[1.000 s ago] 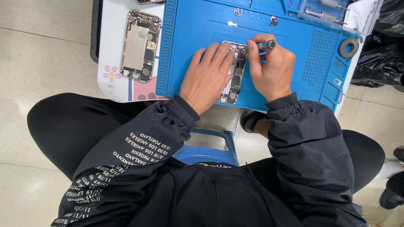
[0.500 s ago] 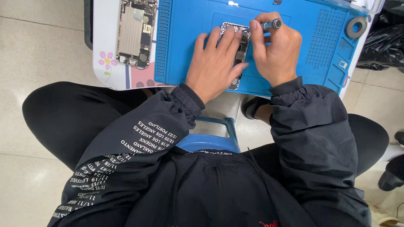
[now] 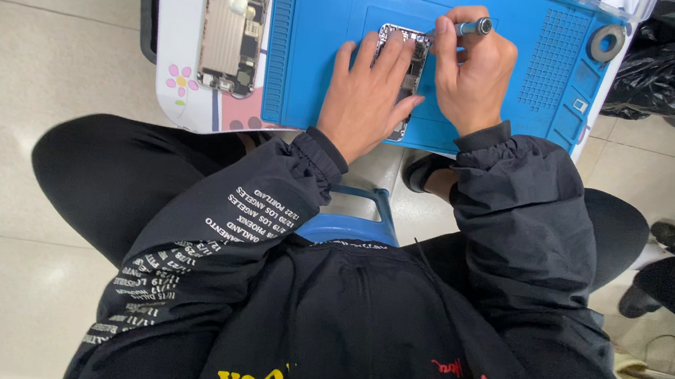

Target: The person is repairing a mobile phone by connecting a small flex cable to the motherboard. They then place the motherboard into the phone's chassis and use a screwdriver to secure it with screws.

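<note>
The left hand [image 3: 368, 92] lies flat, released, steadying the opened phone [image 3: 405, 63] on the blue mat [image 3: 319, 45] while the right hand [image 3: 473, 74] keeps its grip clenched on a screwdriver [image 3: 470, 28] angled into it.

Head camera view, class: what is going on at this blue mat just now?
A seated person in a black jacket works on an opened phone lying on a blue work mat. The left hand presses flat on the phone and steadies it. The right hand grips a small screwdriver with its tip at the phone's upper end. A second opened phone lies untouched on the white table, left of the mat.
</note>
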